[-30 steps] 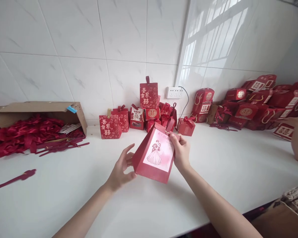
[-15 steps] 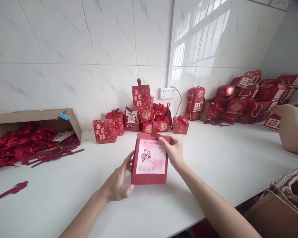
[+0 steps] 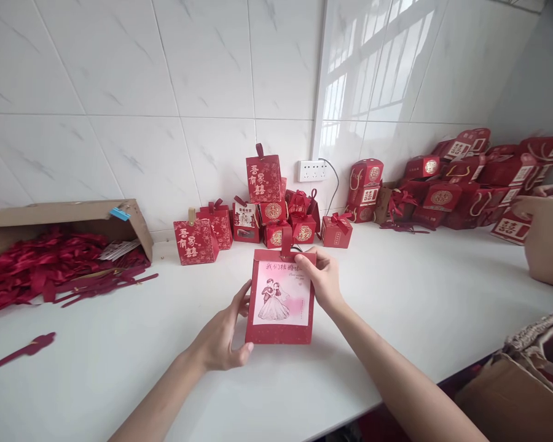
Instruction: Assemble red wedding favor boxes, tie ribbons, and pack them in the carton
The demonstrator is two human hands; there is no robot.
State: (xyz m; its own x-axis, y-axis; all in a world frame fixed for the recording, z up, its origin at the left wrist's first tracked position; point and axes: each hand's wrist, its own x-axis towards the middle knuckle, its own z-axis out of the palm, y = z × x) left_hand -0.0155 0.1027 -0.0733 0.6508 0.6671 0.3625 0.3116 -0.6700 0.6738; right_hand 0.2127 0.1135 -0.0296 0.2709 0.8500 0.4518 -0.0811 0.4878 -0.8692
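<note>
A red box [image 3: 281,301] with a pink panel showing a couple stands upright on the white table, a dark red strap rising from its top. My right hand [image 3: 321,276] pinches its upper right corner, thumb on the front and fingers behind. At the box's left side is my left hand [image 3: 225,334], its thumb near the lower left corner and its fingers curved around the side edge, fingertips partly hidden. Thumb and fingers of that hand are apart.
A cardboard box [image 3: 142,230] of red ribbons lies at left, a loose strap [image 3: 21,355] before it. Small red gift boxes [image 3: 196,242] stand by the wall; more are piled [image 3: 442,196] at right, beside another person's hand [image 3: 550,227]. A torn carton [image 3: 516,393] sits lower right.
The red box faces the camera slightly more squarely, with both my hands still at its sides. The view has shifted slightly. The other person's hand has moved a little to the right.
</note>
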